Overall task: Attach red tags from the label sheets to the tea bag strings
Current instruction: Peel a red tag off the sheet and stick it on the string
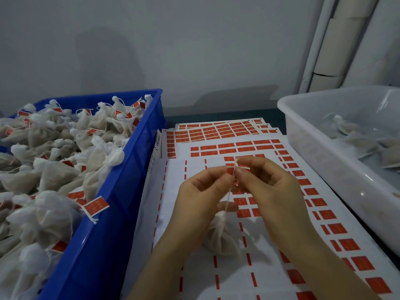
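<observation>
Here, two hands (pixel 203 189) (pixel 268 180), one string (pixel 227 197), two bins (pixel 129 176) (pixel 320 152)

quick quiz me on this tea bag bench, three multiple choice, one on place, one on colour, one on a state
1. Where are the tagged tea bags piled?
A. in the blue crate on the left
B. in a cardboard box
C. on the floor

2. What colour are the tags on the label sheets?
A. green
B. red
C. yellow

3. What are the left hand and right hand doing?
A. lying flat
B. pinching the string of one tea bag
C. lifting the crate

Answers:
1 A: the bags carrying tags fill the blue crate.
2 B: every tag left on the sheets is red.
3 B: fingertips of both hands meet on the string, and the bag hangs below.
</observation>
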Action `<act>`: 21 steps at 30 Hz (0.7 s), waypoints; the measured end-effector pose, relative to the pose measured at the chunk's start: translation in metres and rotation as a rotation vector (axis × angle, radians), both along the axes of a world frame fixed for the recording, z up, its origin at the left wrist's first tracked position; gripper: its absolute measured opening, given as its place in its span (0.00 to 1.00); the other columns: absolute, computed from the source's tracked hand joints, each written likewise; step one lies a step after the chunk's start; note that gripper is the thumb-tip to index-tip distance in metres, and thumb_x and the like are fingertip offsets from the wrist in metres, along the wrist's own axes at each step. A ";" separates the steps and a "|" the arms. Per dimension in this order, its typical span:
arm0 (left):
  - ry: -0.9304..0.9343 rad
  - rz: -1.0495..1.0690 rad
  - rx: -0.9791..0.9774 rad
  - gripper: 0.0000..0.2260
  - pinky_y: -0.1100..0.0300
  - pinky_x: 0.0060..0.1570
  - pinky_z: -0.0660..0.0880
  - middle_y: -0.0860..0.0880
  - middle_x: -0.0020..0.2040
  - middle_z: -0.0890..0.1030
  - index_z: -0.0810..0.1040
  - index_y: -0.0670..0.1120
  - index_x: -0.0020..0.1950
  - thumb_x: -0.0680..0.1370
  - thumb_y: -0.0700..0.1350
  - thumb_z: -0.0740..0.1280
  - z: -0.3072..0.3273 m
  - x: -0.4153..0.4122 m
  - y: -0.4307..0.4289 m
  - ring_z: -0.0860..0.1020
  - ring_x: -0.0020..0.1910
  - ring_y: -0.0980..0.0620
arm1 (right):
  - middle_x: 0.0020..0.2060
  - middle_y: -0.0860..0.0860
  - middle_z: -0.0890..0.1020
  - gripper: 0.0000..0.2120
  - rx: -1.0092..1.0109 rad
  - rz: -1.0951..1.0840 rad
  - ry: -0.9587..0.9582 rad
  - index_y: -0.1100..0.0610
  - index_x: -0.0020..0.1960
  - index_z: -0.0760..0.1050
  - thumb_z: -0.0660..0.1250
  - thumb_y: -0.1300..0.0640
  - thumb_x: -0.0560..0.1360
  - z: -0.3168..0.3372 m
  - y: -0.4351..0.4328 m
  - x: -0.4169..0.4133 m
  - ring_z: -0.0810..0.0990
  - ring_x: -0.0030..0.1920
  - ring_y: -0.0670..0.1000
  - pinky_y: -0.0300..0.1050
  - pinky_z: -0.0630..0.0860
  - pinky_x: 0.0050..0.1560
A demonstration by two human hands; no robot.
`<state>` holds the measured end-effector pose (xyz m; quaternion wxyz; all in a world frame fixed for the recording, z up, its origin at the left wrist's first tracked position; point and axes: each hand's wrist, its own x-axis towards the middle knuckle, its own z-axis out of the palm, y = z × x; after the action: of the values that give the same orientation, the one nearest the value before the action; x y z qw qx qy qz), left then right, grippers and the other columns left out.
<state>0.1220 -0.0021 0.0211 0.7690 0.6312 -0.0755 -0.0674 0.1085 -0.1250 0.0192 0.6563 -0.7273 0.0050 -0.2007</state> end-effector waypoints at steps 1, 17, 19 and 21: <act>-0.036 0.020 0.037 0.18 0.61 0.37 0.79 0.53 0.44 0.85 0.82 0.51 0.49 0.62 0.56 0.70 -0.001 -0.001 -0.001 0.83 0.44 0.53 | 0.39 0.27 0.78 0.05 -0.003 -0.001 -0.005 0.40 0.42 0.75 0.67 0.46 0.66 -0.001 -0.001 0.000 0.77 0.45 0.31 0.22 0.70 0.34; -0.167 0.163 0.170 0.10 0.69 0.30 0.74 0.56 0.36 0.83 0.81 0.58 0.46 0.65 0.52 0.70 -0.002 -0.002 0.000 0.80 0.32 0.56 | 0.38 0.28 0.73 0.09 -0.271 -0.034 0.013 0.37 0.39 0.71 0.59 0.36 0.62 0.005 -0.007 0.006 0.74 0.40 0.26 0.18 0.66 0.30; -0.192 0.162 0.205 0.08 0.70 0.31 0.74 0.57 0.37 0.83 0.80 0.58 0.46 0.67 0.51 0.70 -0.002 -0.002 -0.001 0.80 0.34 0.57 | 0.40 0.29 0.73 0.08 -0.294 -0.017 -0.009 0.37 0.40 0.71 0.61 0.38 0.63 0.006 -0.008 0.006 0.74 0.41 0.27 0.17 0.65 0.33; -0.196 0.168 0.243 0.06 0.70 0.32 0.74 0.59 0.38 0.83 0.80 0.58 0.45 0.70 0.49 0.71 -0.003 -0.002 -0.002 0.81 0.36 0.59 | 0.41 0.29 0.73 0.05 -0.322 -0.019 -0.015 0.38 0.40 0.72 0.62 0.40 0.65 0.006 -0.009 0.007 0.76 0.40 0.32 0.18 0.66 0.34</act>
<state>0.1202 -0.0038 0.0178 0.6790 0.7270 -0.0884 0.0503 0.1153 -0.1338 0.0248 0.5294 -0.8215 -0.0252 -0.2104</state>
